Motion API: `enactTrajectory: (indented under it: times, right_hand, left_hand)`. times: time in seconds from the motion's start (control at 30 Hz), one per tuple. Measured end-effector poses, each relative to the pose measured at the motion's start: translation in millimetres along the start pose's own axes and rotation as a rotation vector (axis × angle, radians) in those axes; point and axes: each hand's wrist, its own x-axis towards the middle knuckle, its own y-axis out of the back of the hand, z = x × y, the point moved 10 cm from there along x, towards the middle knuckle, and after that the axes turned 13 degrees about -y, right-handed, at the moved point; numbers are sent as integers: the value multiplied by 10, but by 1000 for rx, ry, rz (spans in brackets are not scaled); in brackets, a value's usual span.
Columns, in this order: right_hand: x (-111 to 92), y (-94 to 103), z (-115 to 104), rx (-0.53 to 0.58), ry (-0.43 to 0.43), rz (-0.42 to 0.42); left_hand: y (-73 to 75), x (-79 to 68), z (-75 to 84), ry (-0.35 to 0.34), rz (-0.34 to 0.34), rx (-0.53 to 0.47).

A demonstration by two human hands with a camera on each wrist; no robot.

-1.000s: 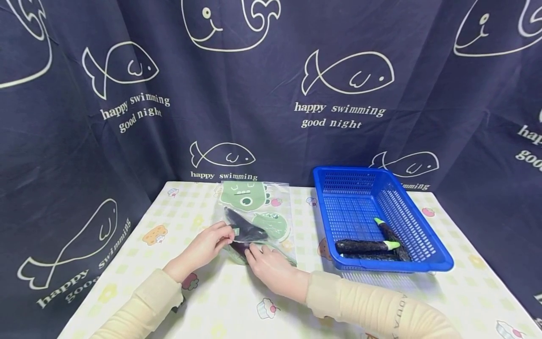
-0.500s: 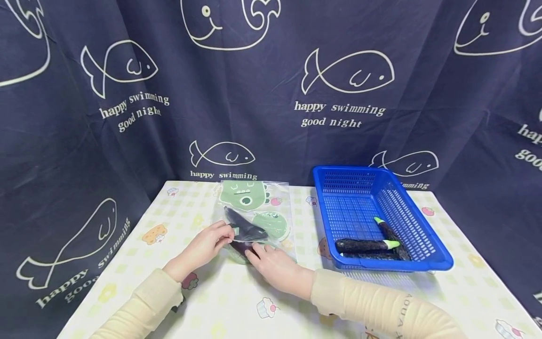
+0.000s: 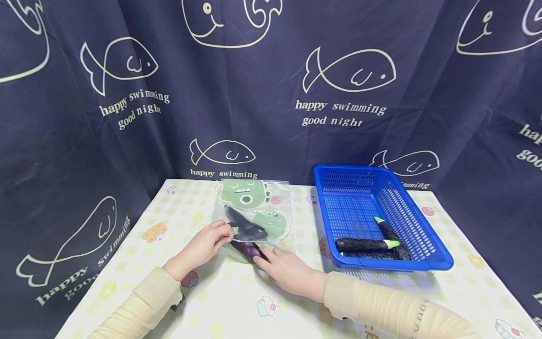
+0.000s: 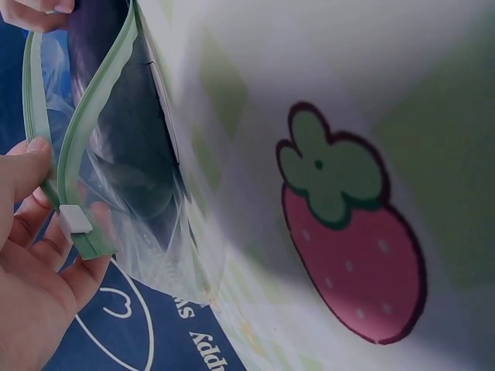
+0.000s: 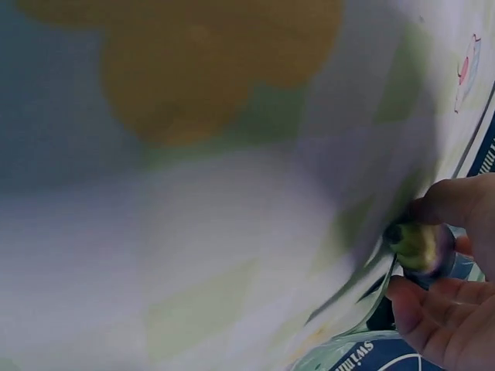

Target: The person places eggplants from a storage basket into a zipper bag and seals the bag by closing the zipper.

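Observation:
My left hand (image 3: 207,242) pinches the green zip edge of a clear zip bag (image 4: 116,69) near its white slider (image 4: 75,219), and the mouth gapes there. The bag lies on the table with green cartoon prints on it. One dark eggplant (image 3: 241,223) shows through the plastic. A second purple eggplant (image 3: 249,249) lies at the mouth on the near side, partly in the bag. My right hand (image 3: 292,273) holds its right end, with thumb and fingers about the green stem end (image 5: 414,247) in the right wrist view.
A blue plastic basket (image 3: 423,226) stands at the right of the table, with several dark eggplants (image 3: 362,245) with light green ends in it. The checked tablecloth (image 3: 228,301) has cartoon prints. A dark blue fish-print curtain (image 3: 271,94) hangs behind the table.
My right hand has moved right along the near eggplant towards its end, and more of its purple skin shows. The left hand stays at the bag's edge.

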Motion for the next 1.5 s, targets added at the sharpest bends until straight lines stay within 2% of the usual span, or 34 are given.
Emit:
enactTrajectory:
  times: [0.43,0.77,1.0,1.27,1.5]
  right_hand:
    - [-41,5,9,30,10,3]
    - [-52,84,10,15,11,64]
    - [-22,129,10,17,11,72]
    - [48,164,-64,-24,37,107]
    - [135,144,-127,-103,46,88]
  left_hand:
    - [4,9,-7,-5,-4,1]
    - [19,19,12,8,-18,3]
    - [19,23,5,16,-19,0]
    - [15,24,9,11,-12,1]
    - [-5,25,8,8,-8,-7]
